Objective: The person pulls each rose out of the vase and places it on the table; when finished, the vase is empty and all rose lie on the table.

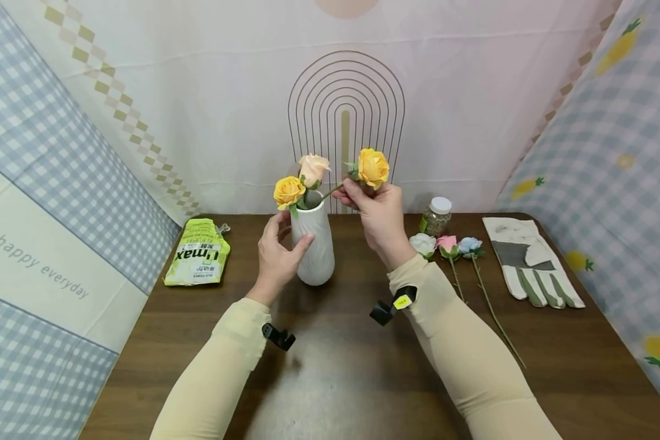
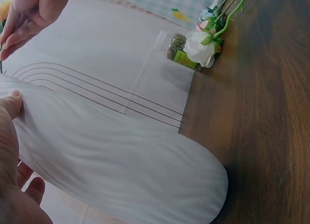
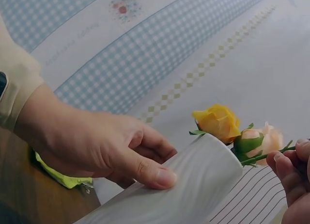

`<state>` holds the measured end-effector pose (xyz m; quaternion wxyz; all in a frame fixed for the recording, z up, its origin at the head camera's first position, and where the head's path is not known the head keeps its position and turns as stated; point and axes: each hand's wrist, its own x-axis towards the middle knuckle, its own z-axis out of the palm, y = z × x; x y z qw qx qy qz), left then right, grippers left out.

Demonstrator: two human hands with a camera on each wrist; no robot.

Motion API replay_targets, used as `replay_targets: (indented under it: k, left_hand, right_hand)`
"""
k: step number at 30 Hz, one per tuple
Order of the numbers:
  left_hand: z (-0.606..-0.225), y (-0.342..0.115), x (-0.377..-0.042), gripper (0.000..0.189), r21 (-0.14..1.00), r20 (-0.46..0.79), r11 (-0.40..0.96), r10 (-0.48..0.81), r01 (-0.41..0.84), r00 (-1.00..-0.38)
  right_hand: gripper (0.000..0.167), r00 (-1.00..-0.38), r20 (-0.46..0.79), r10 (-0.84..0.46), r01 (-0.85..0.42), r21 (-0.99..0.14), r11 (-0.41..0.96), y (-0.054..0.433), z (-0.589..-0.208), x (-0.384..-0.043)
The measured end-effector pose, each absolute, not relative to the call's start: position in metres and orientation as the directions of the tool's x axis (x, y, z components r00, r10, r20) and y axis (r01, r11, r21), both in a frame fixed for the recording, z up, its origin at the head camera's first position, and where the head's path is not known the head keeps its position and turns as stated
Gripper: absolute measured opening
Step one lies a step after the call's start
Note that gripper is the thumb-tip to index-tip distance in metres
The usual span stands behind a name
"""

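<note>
A tall white ribbed vase (image 1: 316, 247) stands upright on the table, and my left hand (image 1: 277, 247) grips it near the top from the left. In its mouth are a yellow rose (image 1: 289, 192) and a pale peach rose (image 1: 313, 169). With thumb and fingers my right hand (image 1: 382, 214) pinches the stem of another yellow rose (image 1: 373, 168), just under the bloom. That stem (image 3: 259, 159) slants down to the vase's rim in the right wrist view; its lower end is hidden. The left wrist view shows the left thumb (image 2: 12, 104) against the vase wall.
Right of the vase lie a white rose (image 1: 423, 244), a pink rose (image 1: 448, 245) and a blue rose (image 1: 470, 245), near a white-lidded jar (image 1: 437, 217). Work gloves (image 1: 530, 263) are at the far right. A green and white packet (image 1: 198, 253) lies at the left.
</note>
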<state>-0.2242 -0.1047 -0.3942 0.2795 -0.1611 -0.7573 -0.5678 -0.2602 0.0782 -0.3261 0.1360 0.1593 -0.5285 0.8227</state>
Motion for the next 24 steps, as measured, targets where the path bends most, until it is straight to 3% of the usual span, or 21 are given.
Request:
replay_targets:
  k: [10,18,24]
  left_hand:
    - [-0.394,-0.104,-0.225,0.056,0.760,0.613,0.315,-0.060,0.568,-0.787]
    - [-0.395,-0.105,-0.225,0.055,0.749,0.631,0.312,-0.067,0.585,-0.773]
    - [-0.395,-0.105,-0.226,0.055,0.750,0.631,0.311,-0.068,0.584,-0.773]
  right_hand:
    - [0.018,-0.895,0.429,0.124,-0.426,-0.735,-0.528,0.097,-0.318,-0.253]
    - [0.020,-0.879,0.443,0.178,-0.467,-0.718,-0.516,0.128,-0.308,-0.248]
    - [0.019,-0.867,0.425,0.259,-0.489,-0.630,-0.603,0.157,-0.298,-0.245]
